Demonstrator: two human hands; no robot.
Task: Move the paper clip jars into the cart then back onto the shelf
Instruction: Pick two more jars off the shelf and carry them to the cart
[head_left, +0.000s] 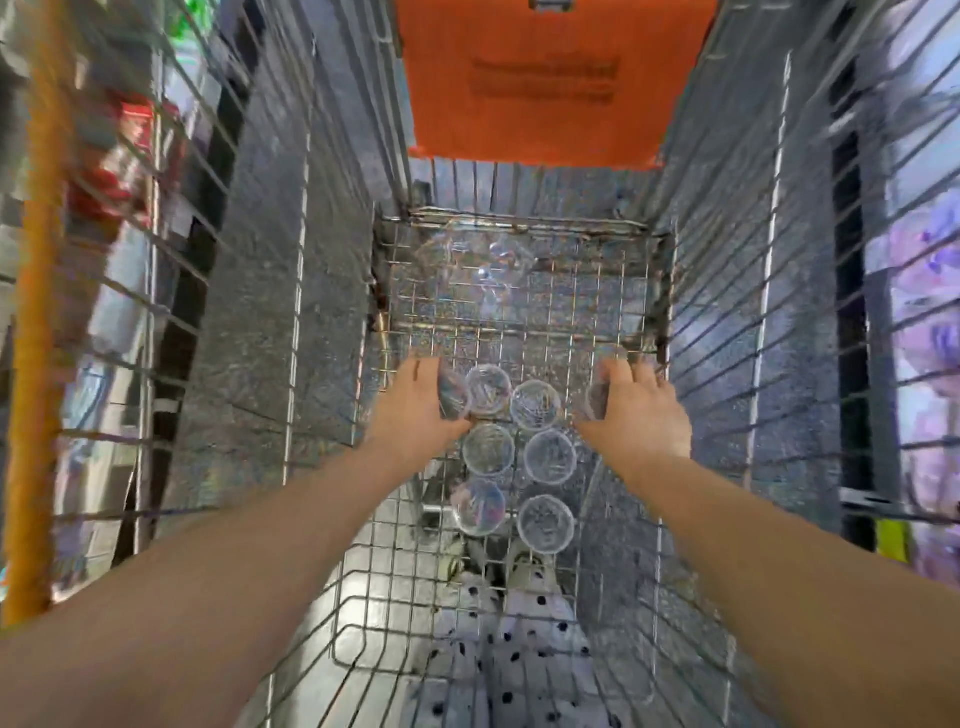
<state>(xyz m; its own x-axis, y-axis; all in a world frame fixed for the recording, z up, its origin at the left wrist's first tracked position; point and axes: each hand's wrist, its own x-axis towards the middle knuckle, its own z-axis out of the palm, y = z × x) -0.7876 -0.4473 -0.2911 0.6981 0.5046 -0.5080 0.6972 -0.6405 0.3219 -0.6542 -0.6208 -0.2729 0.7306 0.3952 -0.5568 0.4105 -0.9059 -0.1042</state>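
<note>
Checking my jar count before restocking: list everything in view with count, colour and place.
clear round plastic paper clip jars: six, clear, standing in pairs on the cart floor
left-held jar: one, clear, beside the top pair
right-held jar: one, clear, right of the top pair
silver wire shopping cart: one, silver, fills the view
orange plastic panel: one, orange, at the cart's far end
blurred clear items: count unclear, far end of the cart floor
yellow post: one, yellow, left of the cart
white black-dotted fabric: one, seen through the mesh at the near end
left hand: grips the left-held jar
right hand: grips the right-held jar
</note>
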